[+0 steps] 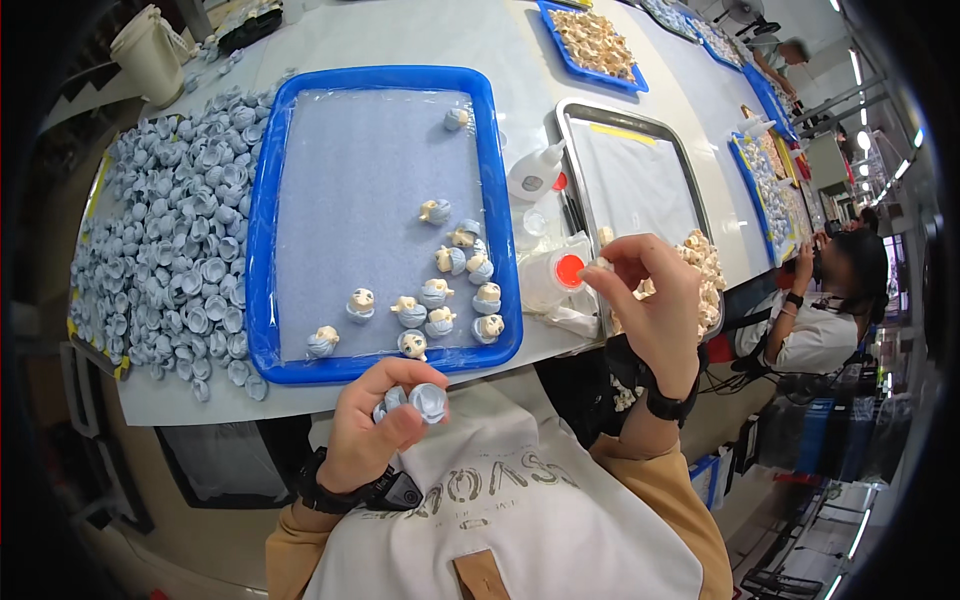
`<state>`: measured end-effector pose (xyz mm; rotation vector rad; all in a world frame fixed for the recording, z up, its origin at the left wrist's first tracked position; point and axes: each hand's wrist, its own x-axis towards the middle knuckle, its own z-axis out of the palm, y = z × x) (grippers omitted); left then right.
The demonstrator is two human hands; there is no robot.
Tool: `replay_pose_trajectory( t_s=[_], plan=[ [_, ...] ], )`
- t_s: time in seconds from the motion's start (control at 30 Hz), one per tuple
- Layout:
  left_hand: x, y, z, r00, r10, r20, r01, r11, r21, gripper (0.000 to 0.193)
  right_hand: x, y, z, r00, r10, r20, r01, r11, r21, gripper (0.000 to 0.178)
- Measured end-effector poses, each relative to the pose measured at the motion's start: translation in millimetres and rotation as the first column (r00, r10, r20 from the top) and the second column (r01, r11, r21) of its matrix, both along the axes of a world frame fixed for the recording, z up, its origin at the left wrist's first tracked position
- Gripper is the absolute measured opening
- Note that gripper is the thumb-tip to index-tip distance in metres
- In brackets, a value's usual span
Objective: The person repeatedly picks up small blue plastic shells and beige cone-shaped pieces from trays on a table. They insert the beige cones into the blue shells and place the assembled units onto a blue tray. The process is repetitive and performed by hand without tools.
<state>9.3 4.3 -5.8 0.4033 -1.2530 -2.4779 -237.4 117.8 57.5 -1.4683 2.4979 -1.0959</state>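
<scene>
My left hand (pixel 368 428) is closed around a few pale blue hollow pieces (pixel 428 402), cup-shaped with petal-like ridges, just in front of the blue tray (pixel 262 240). Between thumb and fingertips, my right hand (pixel 655 305) pinches a small cream piece (pixel 601 264), partly covered by the fingers. That hand hovers over the near left part of a steel tray (pixel 690 165), where a heap of cream pieces (pixel 702 262) lies. Several small doll heads (pixel 437 292), cream faces with pale blue hair, are gathered mostly at the blue tray's near right.
Left of the blue tray spreads a big pile of pale blue pieces (pixel 180 220). Between the trays stand a white squeeze bottle (pixel 535 172) and a clear jar (pixel 543 282) with a red-orange top. Another blue tray (pixel 640 84) of cream pieces lies farther back. A person (pixel 825 330) is at the right.
</scene>
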Motion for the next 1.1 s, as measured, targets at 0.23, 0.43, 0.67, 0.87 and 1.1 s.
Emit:
replay_pose_trajectory(
  t_s=[0.23,0.43,0.67,0.87,1.1],
  plan=[
    [1.2,-0.5,-0.1,0.999,-0.013,0.031,0.012,1.000,0.023,0.045,2.0,-8.7,-4.7,0.995,0.096,-0.039,-0.093,0.992,0.086,0.025],
    [0.6,-1.3,6.9,0.997,-0.009,0.082,0.007,1.000,0.030,0.043,0.4,-5.4,-7.5,0.993,0.103,-0.059,-0.097,0.990,0.099,0.026],
    [2.2,-1.8,5.8,0.996,-0.007,0.088,0.011,0.999,-0.045,0.042,3.4,5.4,-12.6,1.000,0.010,0.012,-0.010,0.999,0.046,0.028],
    [-8.0,7.4,6.5,0.980,0.163,0.112,-0.152,0.983,-0.105,0.053,41.7,12.0,-10.7,0.938,0.257,0.231,-0.165,0.920,-0.355,0.031],
    [-5.9,6.0,6.6,0.986,0.101,0.129,-0.097,0.995,-0.035,0.043,69.4,-8.3,-15.4,0.774,0.618,0.138,-0.534,0.755,-0.382,0.038]
  ],
)
